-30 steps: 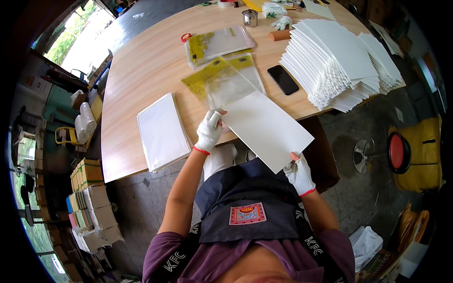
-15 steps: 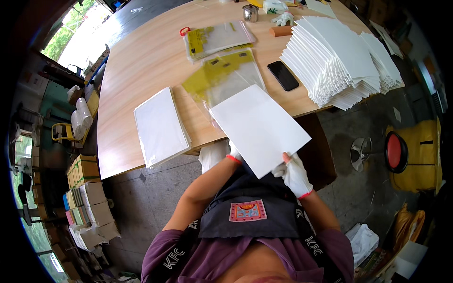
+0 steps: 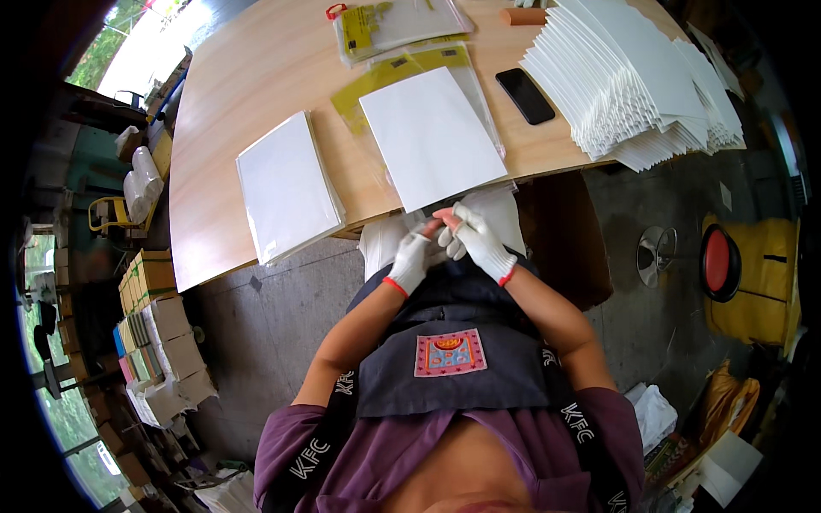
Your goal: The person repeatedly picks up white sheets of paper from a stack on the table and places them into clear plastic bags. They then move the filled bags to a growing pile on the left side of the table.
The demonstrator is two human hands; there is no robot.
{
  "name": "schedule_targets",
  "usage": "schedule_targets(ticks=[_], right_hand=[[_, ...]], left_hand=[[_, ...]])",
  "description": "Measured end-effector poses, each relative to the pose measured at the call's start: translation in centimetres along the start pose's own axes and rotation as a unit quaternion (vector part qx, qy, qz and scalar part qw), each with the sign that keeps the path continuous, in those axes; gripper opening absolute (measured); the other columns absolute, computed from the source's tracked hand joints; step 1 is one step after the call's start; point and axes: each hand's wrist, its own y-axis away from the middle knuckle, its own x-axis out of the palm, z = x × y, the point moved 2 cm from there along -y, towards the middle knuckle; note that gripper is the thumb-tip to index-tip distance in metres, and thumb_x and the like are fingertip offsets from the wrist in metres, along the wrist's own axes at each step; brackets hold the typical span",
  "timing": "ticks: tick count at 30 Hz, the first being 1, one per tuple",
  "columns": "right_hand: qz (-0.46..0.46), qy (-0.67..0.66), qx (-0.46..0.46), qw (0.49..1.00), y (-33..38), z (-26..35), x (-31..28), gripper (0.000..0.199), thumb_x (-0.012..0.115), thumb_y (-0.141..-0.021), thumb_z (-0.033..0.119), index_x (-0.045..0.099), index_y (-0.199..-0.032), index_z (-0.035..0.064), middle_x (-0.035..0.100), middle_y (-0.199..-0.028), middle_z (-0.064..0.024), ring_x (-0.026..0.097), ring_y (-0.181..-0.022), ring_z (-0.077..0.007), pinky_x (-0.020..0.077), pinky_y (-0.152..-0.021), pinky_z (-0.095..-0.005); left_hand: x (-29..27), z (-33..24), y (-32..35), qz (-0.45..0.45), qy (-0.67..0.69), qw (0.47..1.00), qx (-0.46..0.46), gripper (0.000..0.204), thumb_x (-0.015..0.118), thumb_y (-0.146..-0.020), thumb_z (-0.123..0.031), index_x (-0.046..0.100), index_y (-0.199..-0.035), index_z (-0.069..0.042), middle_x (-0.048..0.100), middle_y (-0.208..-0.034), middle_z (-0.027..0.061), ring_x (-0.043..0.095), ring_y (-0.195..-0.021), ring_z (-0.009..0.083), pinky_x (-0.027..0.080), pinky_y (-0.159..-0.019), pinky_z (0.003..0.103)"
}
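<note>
A white sheet (image 3: 432,141) lies on the clear and yellow plastic bags (image 3: 346,101) near the table's front edge. Whether it sits inside one of them cannot be made out. Just below its near edge, my two hands meet in front of the apron. My left hand (image 3: 412,259), in a white glove with bare fingertips, is closed in a pinch. My right hand (image 3: 477,243), gloved likewise, has its thumb and forefinger drawn together beside the left fingertips. A faint see-through film shows by the left fingers; what they pinch is too blurred to name.
Left on the table lies a stack of white sheets in clear sleeves (image 3: 289,188). More plastic bags (image 3: 398,26) lie behind. To the right are a black phone (image 3: 525,96), a tall fanned stack of white sheets (image 3: 611,81) and an orange-brown block (image 3: 523,16). A red-seated stool (image 3: 720,263) stands right.
The white sheet has gone from my hands to lying over the plastic bags. Both hands have come together below its near edge. My view has tilted nearer.
</note>
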Motion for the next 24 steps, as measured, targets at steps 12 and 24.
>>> schedule_targets(ticks=[12,24], right_hand=[[0.001,0.641,-0.241,0.728,-5.7,2.1,4.5,0.016,0.05,-0.087,0.024,0.061,-0.086,0.0127,0.066,-0.069,-0.0113,0.068,-0.066,-0.0274,0.0524,-0.056,-0.0433],[-0.429,-0.325,-0.207,0.817,4.7,-3.9,-27.2,0.01,0.054,-0.084,0.006,0.059,-0.093,0.0046,0.064,-0.086,-0.0093,0.061,-0.07,-0.0228,0.051,-0.067,-0.0364]], left_hand=[[-2.7,-6.0,1.5,-0.071,-0.135,0.981,0.116,0.015,0.059,-0.091,-0.018,0.06,-0.085,-0.004,0.065,-0.074,0.0064,0.064,-0.06,0.0161,0.054,-0.056,0.028],[-4.9,-4.8,1.4,-0.044,-0.161,0.969,0.183,0.016,0.063,-0.09,-0.017,0.059,-0.088,-0.002,0.064,-0.082,0.0071,0.065,-0.07,0.0166,0.055,-0.06,0.029]])
